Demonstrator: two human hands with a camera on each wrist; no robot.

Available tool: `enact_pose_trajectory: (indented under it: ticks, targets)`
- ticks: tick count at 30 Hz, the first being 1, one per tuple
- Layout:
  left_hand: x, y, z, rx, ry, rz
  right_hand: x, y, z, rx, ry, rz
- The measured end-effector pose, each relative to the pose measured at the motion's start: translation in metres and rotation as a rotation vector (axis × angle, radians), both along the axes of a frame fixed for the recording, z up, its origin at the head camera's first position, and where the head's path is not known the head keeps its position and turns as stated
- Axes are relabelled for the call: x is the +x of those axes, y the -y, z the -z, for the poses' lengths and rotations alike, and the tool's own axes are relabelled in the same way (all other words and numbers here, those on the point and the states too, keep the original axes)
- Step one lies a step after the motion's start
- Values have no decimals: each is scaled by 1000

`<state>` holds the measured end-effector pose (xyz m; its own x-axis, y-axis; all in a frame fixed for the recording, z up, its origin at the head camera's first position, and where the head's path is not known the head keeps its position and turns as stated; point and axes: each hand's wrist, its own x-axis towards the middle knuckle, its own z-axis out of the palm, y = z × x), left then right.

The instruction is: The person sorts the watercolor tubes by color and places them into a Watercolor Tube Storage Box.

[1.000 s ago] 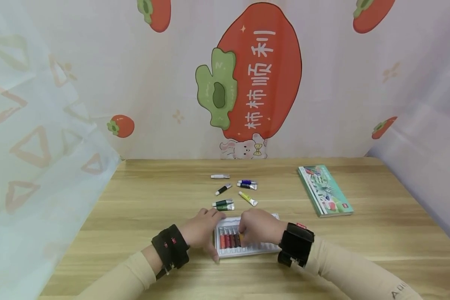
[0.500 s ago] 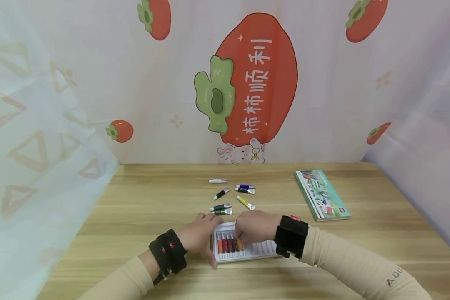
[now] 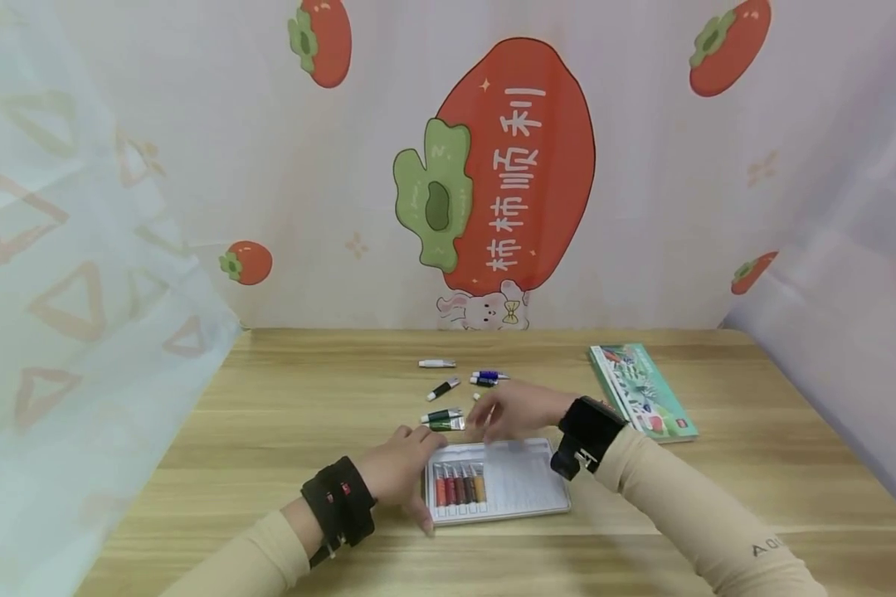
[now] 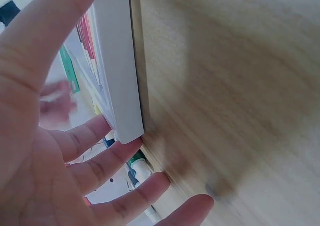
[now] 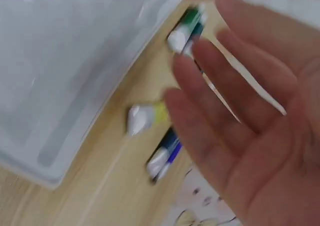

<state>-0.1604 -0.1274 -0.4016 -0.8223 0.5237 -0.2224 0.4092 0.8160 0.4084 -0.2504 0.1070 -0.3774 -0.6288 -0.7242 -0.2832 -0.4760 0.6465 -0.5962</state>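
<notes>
The white paint tray (image 3: 526, 481) lies near the table's front, with several paint tubes (image 3: 460, 489) in red, brown and ochre in its left slots. My left hand (image 3: 399, 471) rests on the tray's left end, thumb at the front corner and fingers spread at the back corner. My right hand (image 3: 511, 410) hovers past the tray's back edge, fingers loosely extended and holding nothing. Close by its fingertips is a yellow paint tube (image 5: 161, 112), mostly hidden behind the hand in the head view. Two green tubes (image 3: 448, 425) lie side by side behind the tray.
Farther back on the wooden table (image 3: 306, 390) lie a black tube (image 3: 444, 389), a white tube (image 3: 436, 363) and a blue tube (image 3: 489, 376) beside a dark one. A green illustrated box (image 3: 645, 390) lies at the back right. A printed curtain (image 3: 328, 182) hangs behind.
My right hand has let go of the ochre tube, now in its slot, and has moved back from the tray toward the yellow tube. The left hand stays at the tray's end.
</notes>
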Motion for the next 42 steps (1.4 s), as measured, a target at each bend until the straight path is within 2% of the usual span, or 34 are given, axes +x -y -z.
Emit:
enact_pose_trajectory:
  ticks: [4,7,12,21,26,31,34,40,42]
  targets:
    - [1,-1,-1,-7,13,-10,-20,-8,17,-101,-66,221]
    - [0,0,-1,-4,15,-8,-27,-9,27,-117,-89,309]
    - [-1,0,0,-2,10,-7,-28,-4,34,-82,-103,332]
    - [-1,0,0,-9,5,-5,-30,2,41,-11,-174,280]
    - [-1,0,0,-12,1,2,-28,3,42,-10,-194,284]
    - [-1,-1,0,-15,14,-2,-26,1,42,-49,-133,299]
    - [-1,-2,-1,-19,24,-7,-26,-1,39,-95,-47,337]
    - [-1,-3,-2,-36,15,-8,-29,-10,31,-283,194,406]
    - [-1,-3,-3,-34,17,-9,-28,-13,29,-317,230,410]
